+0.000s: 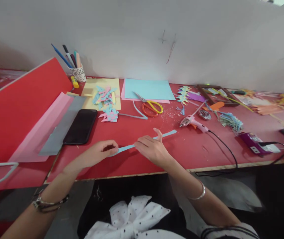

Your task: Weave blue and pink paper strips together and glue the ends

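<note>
A narrow light-blue paper strip (126, 148) stretches across the near part of the red table. My left hand (99, 152) pinches its left end between thumb and fingertips. My right hand (152, 149) is closed over the strip's middle, one finger raised; its thumb is hidden. The strip's free end shows to the right of that hand. Beyond the hands lie scissors (152, 105) with red and yellow handles and a bent grey-blue strip (134, 116). A heap of pink, blue and yellow paper pieces (105, 96) rests on a yellow sheet (88, 87).
A black phone (80, 126) lies left, beside pink and grey sheets. A pink glue gun (194, 123) lies right, its black cord hanging over the table edge near a purple power strip (255, 144). Behind stand a pen cup (79, 73) and blue sheets (149, 89).
</note>
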Motion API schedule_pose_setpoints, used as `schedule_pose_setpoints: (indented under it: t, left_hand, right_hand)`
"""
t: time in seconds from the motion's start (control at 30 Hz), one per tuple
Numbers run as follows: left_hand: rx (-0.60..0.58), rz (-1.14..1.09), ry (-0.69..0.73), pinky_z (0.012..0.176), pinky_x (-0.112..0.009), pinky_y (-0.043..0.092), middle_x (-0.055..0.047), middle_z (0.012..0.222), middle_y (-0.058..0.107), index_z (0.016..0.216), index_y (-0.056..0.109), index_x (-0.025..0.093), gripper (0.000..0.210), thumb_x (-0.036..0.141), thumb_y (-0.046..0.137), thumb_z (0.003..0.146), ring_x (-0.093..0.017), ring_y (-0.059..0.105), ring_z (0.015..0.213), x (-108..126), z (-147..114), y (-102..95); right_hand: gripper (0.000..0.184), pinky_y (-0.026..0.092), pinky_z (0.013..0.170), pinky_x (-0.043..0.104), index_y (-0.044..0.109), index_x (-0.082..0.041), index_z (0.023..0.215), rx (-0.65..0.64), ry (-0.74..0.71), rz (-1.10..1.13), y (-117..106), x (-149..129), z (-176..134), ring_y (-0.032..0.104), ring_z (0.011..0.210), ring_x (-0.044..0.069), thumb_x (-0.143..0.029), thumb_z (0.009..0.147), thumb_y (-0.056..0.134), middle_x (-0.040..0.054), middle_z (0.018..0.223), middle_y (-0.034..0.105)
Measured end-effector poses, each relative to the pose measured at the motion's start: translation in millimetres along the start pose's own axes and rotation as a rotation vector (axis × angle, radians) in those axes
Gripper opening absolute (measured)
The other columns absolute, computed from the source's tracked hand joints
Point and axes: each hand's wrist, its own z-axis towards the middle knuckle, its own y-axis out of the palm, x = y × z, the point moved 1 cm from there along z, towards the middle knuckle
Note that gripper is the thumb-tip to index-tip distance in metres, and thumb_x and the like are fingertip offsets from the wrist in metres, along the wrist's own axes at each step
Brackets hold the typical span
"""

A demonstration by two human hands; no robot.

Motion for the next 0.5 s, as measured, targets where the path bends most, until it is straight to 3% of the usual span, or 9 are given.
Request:
schedule_pose_setpoints:
  t: [0.1,0.23,0.33,0.4,0.5]
  left_hand:
    - [-0.050,-0.035,-0.008,0.060,-0.020,0.038,0.002,0.071,0.052,0.073,0.052,0.016,0.033,0.048,0.043,0.077,-0.012,0.047,0.066,7,3,-5.6]
    - [-0.072,-0.084,-0.014,0.056,-0.019,0.036,0.003,0.068,0.049,0.073,0.051,0.016,0.036,0.051,0.041,0.076,-0.010,0.044,0.062,10,7,-9.1]
    - [-0.096,-0.081,-0.025,0.057,-0.020,0.039,0.002,0.070,0.053,0.074,0.053,0.016,0.038,0.051,0.040,0.077,-0.012,0.048,0.064,10,8,-8.3]
    - [-0.042,-0.016,-0.006,0.064,-0.023,0.041,-0.002,0.080,0.060,0.081,0.056,0.016,0.038,0.050,0.038,0.079,-0.015,0.054,0.073,12,8,-6.5]
    - [0.163,0.192,0.081,0.079,-0.027,0.040,-0.005,0.101,0.063,0.095,0.059,0.018,0.040,0.047,0.034,0.083,-0.020,0.055,0.093,23,7,-2.7]
  right_hand:
    - [0.029,0.011,0.098,0.034,0.057,-0.020,0.075,-0.009,-0.003,0.036,-5,1,6,0.054,0.067,0.008,-0.016,0.089,0.032,-0.0045,0.070,0.063]
    - [0.019,0.016,0.097,0.033,0.057,-0.019,0.090,0.010,-0.040,0.156,-9,3,11,0.057,0.081,0.011,-0.029,0.087,0.041,-0.0003,0.086,0.066]
    - [0.021,0.023,0.092,0.031,0.059,-0.019,0.085,-0.042,-0.061,0.130,-7,5,12,0.057,0.070,0.010,-0.019,0.087,0.038,-0.0012,0.074,0.066]
    - [0.024,0.029,0.084,0.028,0.060,-0.018,0.078,-0.103,-0.069,0.132,-6,7,15,0.055,0.063,0.010,-0.016,0.087,0.037,-0.0008,0.068,0.065]
    - [0.022,0.032,0.069,0.023,0.060,-0.017,0.075,-0.198,-0.053,0.191,-8,6,20,0.052,0.058,0.009,-0.019,0.085,0.040,0.0005,0.068,0.065]
